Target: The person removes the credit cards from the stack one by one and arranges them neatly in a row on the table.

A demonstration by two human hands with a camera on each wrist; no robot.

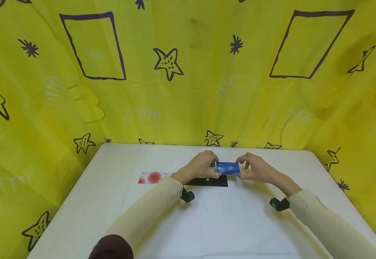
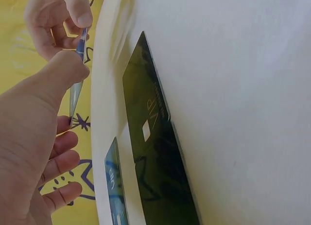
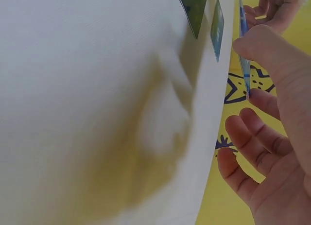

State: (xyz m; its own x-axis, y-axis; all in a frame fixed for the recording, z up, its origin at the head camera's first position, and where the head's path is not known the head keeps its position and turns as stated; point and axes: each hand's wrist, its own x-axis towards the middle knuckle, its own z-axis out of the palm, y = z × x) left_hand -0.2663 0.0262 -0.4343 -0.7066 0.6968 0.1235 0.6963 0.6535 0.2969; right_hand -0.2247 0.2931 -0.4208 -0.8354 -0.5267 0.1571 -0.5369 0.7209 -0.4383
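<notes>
The left hand (image 1: 204, 165) and right hand (image 1: 256, 169) pinch opposite ends of the blue card (image 1: 228, 168), raised near the black card (image 1: 218, 181). A red-and-white card (image 1: 154, 177) lies left of the black card.

I read "VIP" on the blue card (image 1: 228, 171) I hold near the black card (image 2: 141, 94), itself marked "VIP"; left of that, the red-and-white card's (image 1: 154, 177) print is illegible.

"Where is there room?"
"Over the bench (image 1: 239, 223), between my forearms (image 1: 150, 207)."
"What blocks?"
"Blue card (image 1: 228, 168) between my fingers (image 1: 211, 158), flat black cards (image 2: 150, 113) nearby, yellow cloth (image 1: 188, 97) behind the bench."
</notes>
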